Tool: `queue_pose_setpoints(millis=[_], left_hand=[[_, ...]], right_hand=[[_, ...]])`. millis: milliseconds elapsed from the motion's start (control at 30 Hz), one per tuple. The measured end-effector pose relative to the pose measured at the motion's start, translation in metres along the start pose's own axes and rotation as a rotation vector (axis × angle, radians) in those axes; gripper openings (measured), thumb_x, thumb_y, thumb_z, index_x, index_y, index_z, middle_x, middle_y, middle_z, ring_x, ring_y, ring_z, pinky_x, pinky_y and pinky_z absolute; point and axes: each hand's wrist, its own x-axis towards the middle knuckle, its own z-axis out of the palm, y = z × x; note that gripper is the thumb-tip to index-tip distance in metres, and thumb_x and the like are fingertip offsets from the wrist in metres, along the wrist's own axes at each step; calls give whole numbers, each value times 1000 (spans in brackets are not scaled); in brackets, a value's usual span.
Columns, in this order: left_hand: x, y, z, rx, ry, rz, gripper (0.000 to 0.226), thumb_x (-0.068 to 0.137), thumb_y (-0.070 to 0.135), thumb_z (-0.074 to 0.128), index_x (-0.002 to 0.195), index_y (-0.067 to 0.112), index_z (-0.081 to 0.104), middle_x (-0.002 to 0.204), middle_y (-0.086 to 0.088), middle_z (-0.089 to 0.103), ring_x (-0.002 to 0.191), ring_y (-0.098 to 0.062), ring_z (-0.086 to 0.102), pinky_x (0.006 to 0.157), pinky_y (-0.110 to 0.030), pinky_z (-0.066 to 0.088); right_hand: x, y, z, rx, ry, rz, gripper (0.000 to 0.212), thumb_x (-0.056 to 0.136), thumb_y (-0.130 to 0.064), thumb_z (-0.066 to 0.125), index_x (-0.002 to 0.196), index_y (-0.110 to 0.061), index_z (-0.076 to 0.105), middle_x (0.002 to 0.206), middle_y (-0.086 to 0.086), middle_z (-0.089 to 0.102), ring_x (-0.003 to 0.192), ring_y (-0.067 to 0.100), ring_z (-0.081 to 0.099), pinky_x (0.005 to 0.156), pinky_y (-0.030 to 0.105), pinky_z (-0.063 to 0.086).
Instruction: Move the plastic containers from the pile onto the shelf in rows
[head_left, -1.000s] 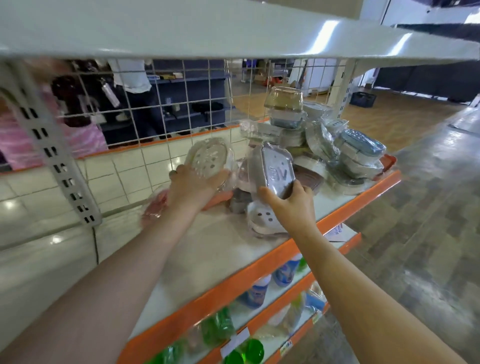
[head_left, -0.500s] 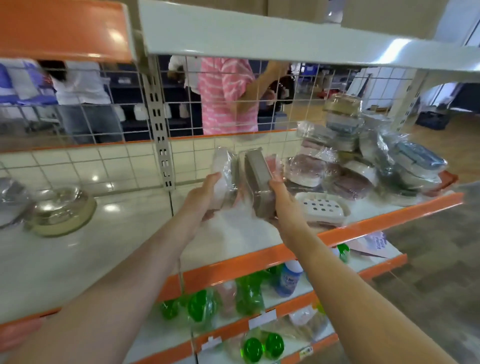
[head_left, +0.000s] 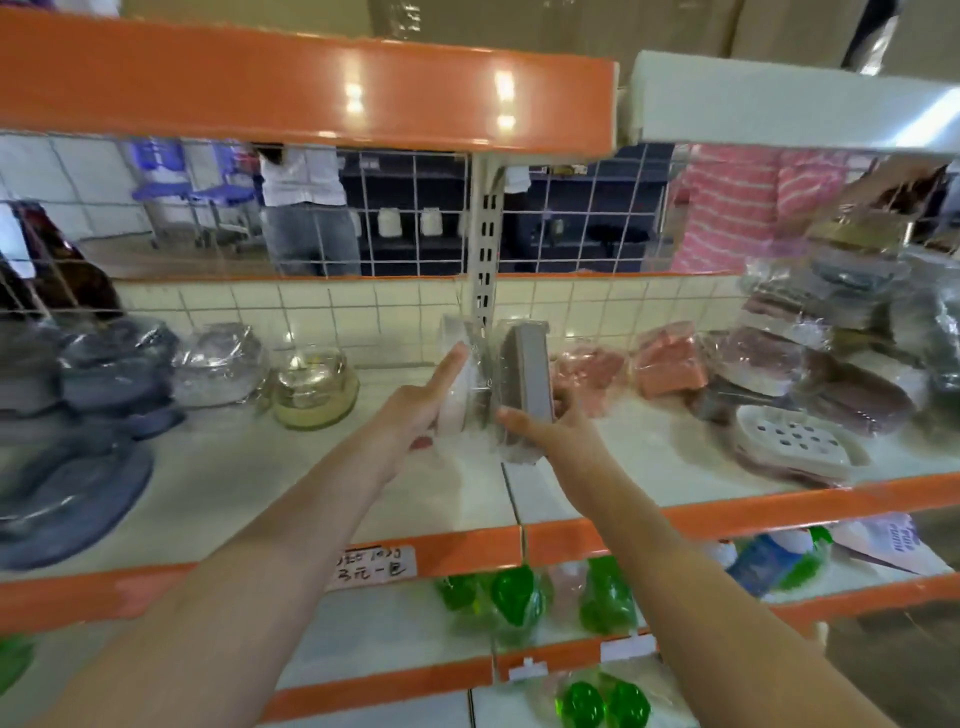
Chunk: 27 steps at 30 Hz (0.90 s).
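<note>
Both containers have travelled left with me since the earlier frame, away from the pile (head_left: 852, 353) and over to the shelf (head_left: 291, 483) seam by the upright post.

I judge this the carrying step, with placing next: each must go down flat beside the pink ones (head_left: 670, 358) to continue a row.

Shelf is glossy pale laminate edged in orange. Pile is oval and rectangular dishes in crinkled clear wrap.

My left hand (head_left: 415, 410) holds the white container (head_left: 457, 384) on edge, forefinger straight up its side; it is rounded and wrapped. My right hand (head_left: 556, 431) grips the grey container (head_left: 524, 384), boxy, matte and also upright. They are nearly touching.
</note>
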Motion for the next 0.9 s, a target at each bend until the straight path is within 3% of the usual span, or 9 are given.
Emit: queue_pose_setpoints(millis=[100, 267, 333, 467, 533, 600, 800, 867, 900], left_hand=[[-1, -13, -40, 0, 16, -7, 75, 67, 80, 54, 98, 12, 59, 98, -11, 60, 98, -28, 58, 99, -43, 46], [-12, -33, -107, -56, -54, -39, 130, 21, 87, 68, 132, 22, 51, 135, -13, 53, 122, -34, 51, 105, -51, 40], [-23, -38, -130, -70, -73, -14, 135, 21, 88, 67, 139, 27, 45, 147, -7, 41, 132, -33, 40, 110, -54, 32], [-37, -58, -171, -78, 43, 23, 100, 53, 70, 71, 136, 18, 49, 134, 3, 49, 124, -20, 43, 104, -38, 33], [-39, -71, -192, -105, 111, 18, 98, 57, 64, 73, 136, 12, 48, 137, -3, 49, 127, -24, 43, 102, -41, 34], [-46, -80, -210, -143, 133, 25, 98, 56, 60, 79, 135, 10, 49, 132, 1, 51, 126, -24, 45, 99, -41, 37], [-56, -93, -254, -231, 268, 67, 29, 81, 36, 71, 100, 16, 62, 105, -8, 67, 77, -23, 65, 58, -28, 51], [-55, -96, -264, -237, 316, 99, 28, 78, 37, 74, 93, 18, 60, 95, -7, 67, 73, -24, 63, 59, -32, 53], [-55, -97, -268, -253, 332, 100, 29, 76, 37, 75, 92, 18, 60, 96, -7, 67, 79, -26, 65, 69, -40, 57]], right_hand=[[-9, 0, 39, -102, -39, -28, 75, 72, -13, 80, 132, -11, 34, 120, 12, 54, 103, 28, 61, 72, 28, 55], [-29, 4, 105, -196, -57, -89, 68, 73, -8, 78, 128, -11, 39, 111, 2, 55, 95, 16, 59, 75, 29, 55], [-36, 6, 127, -204, -56, -110, 61, 75, -9, 77, 125, -11, 42, 109, 3, 58, 95, 18, 61, 78, 30, 56], [-51, 10, 168, -181, -75, -105, 45, 73, -17, 75, 113, -11, 54, 104, 12, 64, 93, 28, 64, 82, 41, 55], [-59, 12, 187, -155, -77, -97, 43, 66, -24, 71, 105, -11, 58, 99, 14, 65, 88, 30, 65, 82, 45, 53], [-66, 16, 203, -86, -82, -84, 30, 75, -16, 68, 102, -8, 59, 94, 17, 65, 80, 30, 65, 78, 48, 54], [-70, 13, 232, 190, 18, 8, 21, 85, -13, 62, 101, 0, 60, 85, 14, 61, 77, 30, 60, 69, 37, 51], [-67, 12, 239, 208, 49, 18, 21, 86, -12, 60, 102, 0, 61, 87, 13, 60, 79, 27, 58, 70, 35, 49], [-66, 11, 242, 198, 61, 21, 20, 85, -13, 60, 101, -1, 61, 88, 13, 59, 79, 27, 57, 71, 36, 47]])
